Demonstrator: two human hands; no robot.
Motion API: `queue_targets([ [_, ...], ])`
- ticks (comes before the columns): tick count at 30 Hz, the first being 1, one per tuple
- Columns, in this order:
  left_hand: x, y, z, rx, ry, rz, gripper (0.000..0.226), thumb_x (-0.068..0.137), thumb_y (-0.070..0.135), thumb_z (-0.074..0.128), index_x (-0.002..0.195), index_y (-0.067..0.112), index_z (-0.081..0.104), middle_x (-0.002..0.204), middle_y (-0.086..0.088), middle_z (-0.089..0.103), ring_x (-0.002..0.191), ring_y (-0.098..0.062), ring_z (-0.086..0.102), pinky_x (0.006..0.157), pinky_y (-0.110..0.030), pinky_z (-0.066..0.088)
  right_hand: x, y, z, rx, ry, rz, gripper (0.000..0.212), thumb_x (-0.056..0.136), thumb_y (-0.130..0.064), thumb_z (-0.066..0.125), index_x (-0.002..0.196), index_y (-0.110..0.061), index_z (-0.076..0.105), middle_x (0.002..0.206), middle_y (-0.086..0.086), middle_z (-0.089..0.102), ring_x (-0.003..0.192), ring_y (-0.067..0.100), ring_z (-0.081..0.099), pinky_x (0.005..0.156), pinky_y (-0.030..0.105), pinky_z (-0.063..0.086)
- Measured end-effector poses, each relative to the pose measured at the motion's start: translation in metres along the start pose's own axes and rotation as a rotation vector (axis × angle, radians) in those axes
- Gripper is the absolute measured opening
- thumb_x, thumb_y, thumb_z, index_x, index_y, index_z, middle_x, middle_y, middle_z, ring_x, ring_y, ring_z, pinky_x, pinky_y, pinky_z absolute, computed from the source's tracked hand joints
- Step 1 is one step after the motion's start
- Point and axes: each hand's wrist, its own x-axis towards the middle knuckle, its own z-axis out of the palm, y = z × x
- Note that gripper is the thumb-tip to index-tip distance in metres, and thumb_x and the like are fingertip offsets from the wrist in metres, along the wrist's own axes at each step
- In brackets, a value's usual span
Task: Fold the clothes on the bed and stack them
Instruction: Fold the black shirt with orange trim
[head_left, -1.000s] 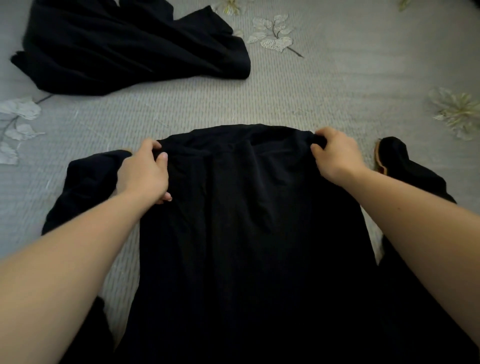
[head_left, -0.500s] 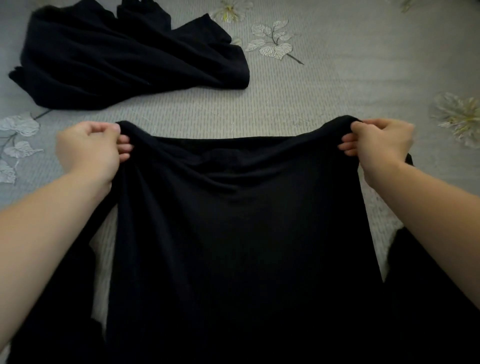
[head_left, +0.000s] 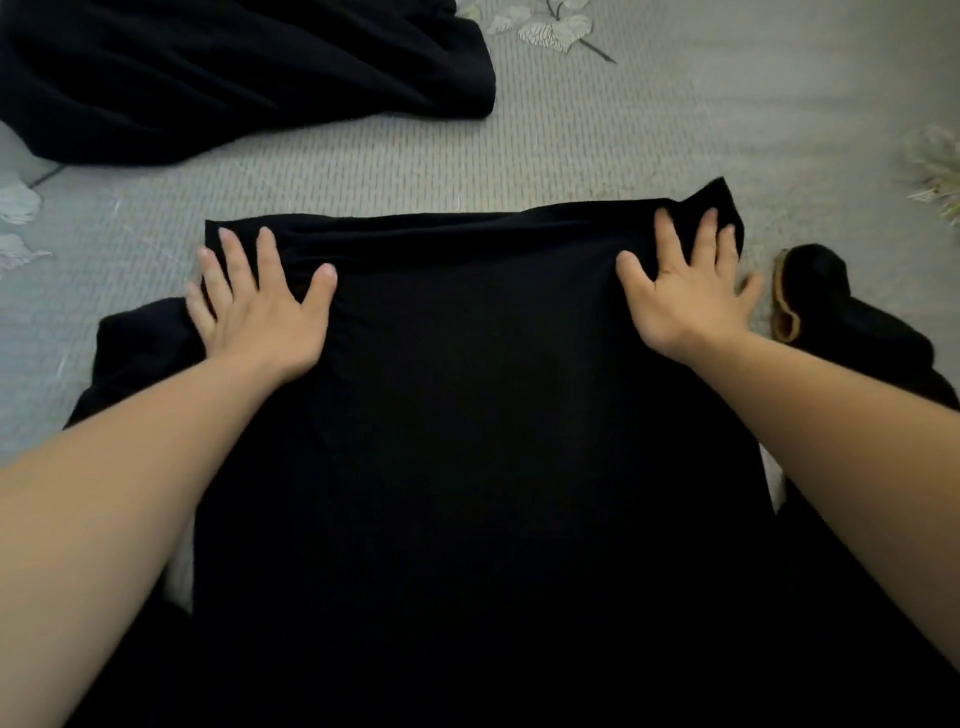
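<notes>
Flatly, presses down with the straight, splayed fingers (head_left: 241, 260) of the left hand (head_left: 265, 322), released and grasping nothing, palm on the far left corner of the black garment (head_left: 467, 415). Keeps the little finger at the cloth's left edge, just beside a bunched dark fold. Mirrors this with the right hand (head_left: 685, 306): fingers (head_left: 667, 234) straight and fanned, slightly blurred at the tips, nothing clenched or pinched, palm flat on the far right corner, little finger reaching past the right edge.

Between the hands, shows a thick rolled far edge running straight across, with a small peak of cloth sticking up just beyond the right fingertips. From that edge, spreads wide and smooth toward the near side, filling the middle of the view and passing under both bare forearms.

Outward, lies on a grey ribbed bed cover (head_left: 571, 156) printed with pale leaves (head_left: 556, 28). Far left, well apart from the hands, leaves a second black garment (head_left: 234, 67) in a loose rumpled heap. Right, near the right hand but not touching it, shows another dark item (head_left: 852, 322) with a tan lining (head_left: 784, 312); cannot tell what kind.
</notes>
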Motion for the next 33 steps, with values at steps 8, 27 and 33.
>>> queue_targets([
  [8, -0.068, 0.019, 0.023, -0.054, 0.072, 0.240, 0.066, 0.098, 0.052, 0.017, 0.153, 0.020, 0.001, 0.160, -0.007, -0.011, 0.146, -0.017, -0.016, 0.118, -0.035, -0.010, -0.024, -0.061, -0.003, -0.011, 0.088, -0.528, 0.047, 0.102, -0.035, 0.031, 0.148, -0.024, 0.030, 0.156, 0.003, 0.021, 0.144, 0.021, 0.013, 0.113, 0.042, 0.014],
  [27, -0.064, 0.020, 0.020, -0.156, 0.100, 0.199, 0.064, 0.094, 0.047, 0.015, 0.152, 0.023, 0.005, 0.161, 0.004, -0.003, 0.145, -0.007, -0.015, 0.118, -0.027, -0.008, 0.027, -0.157, -0.007, 0.027, -0.150, -0.807, 0.007, 0.086, -0.017, 0.050, 0.085, -0.017, 0.043, 0.069, -0.006, 0.047, 0.069, 0.014, 0.045, 0.092, 0.034, 0.026],
  [33, -0.064, 0.019, 0.021, -0.157, 0.091, 0.191, 0.064, 0.093, 0.046, 0.016, 0.152, 0.023, 0.007, 0.161, 0.005, -0.002, 0.146, -0.007, -0.013, 0.118, -0.027, -0.009, 0.037, -0.159, -0.007, 0.045, -0.138, -0.790, 0.016, 0.084, -0.011, 0.057, 0.092, -0.019, 0.045, 0.080, -0.003, 0.053, 0.074, 0.013, 0.049, 0.092, 0.031, 0.023],
])
